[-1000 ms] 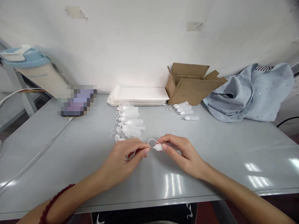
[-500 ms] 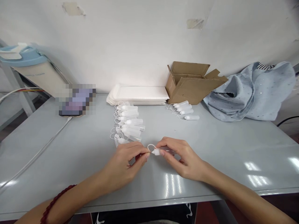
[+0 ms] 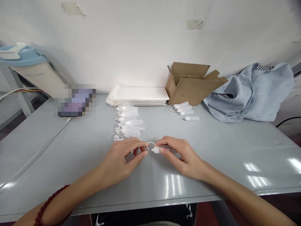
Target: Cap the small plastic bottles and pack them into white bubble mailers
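A small translucent squeeze bottle with a pointed white nozzle (image 3: 155, 150) is pinched between the thumb and fingers of my right hand (image 3: 180, 155). Its tip points left, and a thin white strap arches from its neck toward the tip. My left hand (image 3: 127, 155) is just left of the nozzle, thumb and index fingertips parted around the strap's free end; whether they touch it is hard to see. Behind my left hand lies a pile of similar small bottles (image 3: 130, 122) with looped straps. Several more small bottles (image 3: 185, 110) lie at the right, before the carton.
Against the wall are a stack of white padded envelopes (image 3: 141, 94) and an open cardboard box (image 3: 195, 89). Light blue fabric (image 3: 244, 94) lies at the right. On the left are a phone (image 3: 76, 102) with a white cable (image 3: 42, 146) and a large blue-lidded tumbler (image 3: 42, 75).
My left thumb and index finger have parted from their pinch at the strap's end and drawn slightly left. My right hand still holds the bottle in nearly the same place.
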`<move>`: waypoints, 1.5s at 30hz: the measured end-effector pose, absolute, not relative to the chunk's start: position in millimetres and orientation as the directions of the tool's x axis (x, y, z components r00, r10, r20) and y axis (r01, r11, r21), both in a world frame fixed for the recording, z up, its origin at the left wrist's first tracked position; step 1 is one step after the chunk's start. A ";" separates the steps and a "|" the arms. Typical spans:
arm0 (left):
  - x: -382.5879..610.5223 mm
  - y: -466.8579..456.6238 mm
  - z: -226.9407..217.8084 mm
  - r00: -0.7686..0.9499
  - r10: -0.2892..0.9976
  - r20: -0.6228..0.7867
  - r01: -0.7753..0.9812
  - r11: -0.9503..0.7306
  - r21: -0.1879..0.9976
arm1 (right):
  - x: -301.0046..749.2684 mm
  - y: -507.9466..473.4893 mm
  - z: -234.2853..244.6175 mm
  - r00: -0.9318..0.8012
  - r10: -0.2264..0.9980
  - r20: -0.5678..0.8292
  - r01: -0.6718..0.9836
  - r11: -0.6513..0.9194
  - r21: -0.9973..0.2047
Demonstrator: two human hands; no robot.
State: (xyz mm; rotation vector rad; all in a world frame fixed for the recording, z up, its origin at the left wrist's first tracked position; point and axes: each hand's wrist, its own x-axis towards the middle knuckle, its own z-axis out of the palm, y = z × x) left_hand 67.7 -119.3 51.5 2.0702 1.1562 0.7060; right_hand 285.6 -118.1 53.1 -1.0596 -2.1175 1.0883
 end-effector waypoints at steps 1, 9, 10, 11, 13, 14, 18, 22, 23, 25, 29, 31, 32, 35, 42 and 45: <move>66.9 -119.0 52.6 0.460 0.879 0.124 0.528 -0.383 0.758 | 285.9 -117.9 53.9 -0.549 0.830 0.101 0.394 0.364 -0.844; 68.4 -121.0 52.6 0.514 0.851 0.107 0.522 -0.408 0.749 | 286.1 -117.5 55.7 -0.573 0.814 0.094 0.395 0.375 -0.838; 68.9 -121.7 52.7 0.516 0.850 0.106 0.522 -0.410 0.748 | 285.9 -117.5 55.8 -0.582 0.807 0.099 0.391 0.384 -0.837; 69.4 -122.4 52.7 0.517 0.849 0.107 0.521 -0.411 0.748 | 285.8 -117.4 55.9 -0.592 0.799 0.103 0.385 0.393 -0.835; 70.0 -123.6 52.3 0.522 0.843 0.127 0.508 -0.427 0.748 | 285.8 -117.0 56.2 -0.616 0.781 0.105 0.379 0.411 -0.829; 70.3 -124.1 51.7 0.526 0.838 0.146 0.498 -0.443 0.745 | 285.9 -116.7 56.3 -0.628 0.771 0.104 0.380 0.420 -0.824; 71.2 -125.5 45.7 0.560 0.798 0.220 0.458 -0.520 0.721 | 286.9 -116.1 56.3 -0.670 0.734 0.109 0.387 0.471 -0.793; 71.3 -126.3 39.1 0.594 0.761 0.263 0.445 -0.582 0.680 | 286.6 -116.1 55.3 -0.697 0.712 0.085 0.391 0.476 -0.788; 70.9 -126.3 38.5 0.601 0.754 0.265 0.448 -0.592 0.670 | 286.5 -116.1 54.9 -0.700 0.710 0.080 0.389 0.472 -0.791; 69.5 -126.0 39.1 0.613 0.748 0.255 0.454 -0.597 0.662 | 286.5 -115.8 54.3 -0.700 0.710 0.072 0.383 0.459 -0.802; 66.4 -123.7 45.9 0.605 0.771 0.199 0.475 -0.550 0.687 | 287.6 -114.6 55.2 -0.656 0.748 0.102 0.359 0.429 -0.829; 66.0 -122.2 49.1 0.593 0.786 0.173 0.488 -0.522 0.699 | 288.1 -114.3 56.9 -0.629 0.768 0.121 0.346 0.415 -0.841; 66.3 -121.6 50.1 0.586 0.792 0.167 0.492 -0.513 0.703 | 288.2 -114.3 57.7 -0.621 0.775 0.121 0.343 0.407 -0.847; 68.0 -120.5 50.4 0.564 0.806 0.181 0.498 -0.506 0.704 | 287.8 -115.0 59.2 -0.620 0.777 0.111 0.339 0.393 -0.855; 68.0 -122.0 45.1 0.579 0.754 0.310 0.425 -0.604 0.674 | 288.5 -115.2 58.6 -0.653 0.748 0.122 0.339 0.432 -0.836; 66.6 -121.1 44.5 0.591 0.733 0.335 0.409 -0.631 0.659 | 290.1 -114.1 59.6 -0.661 0.741 0.114 0.353 0.442 -0.824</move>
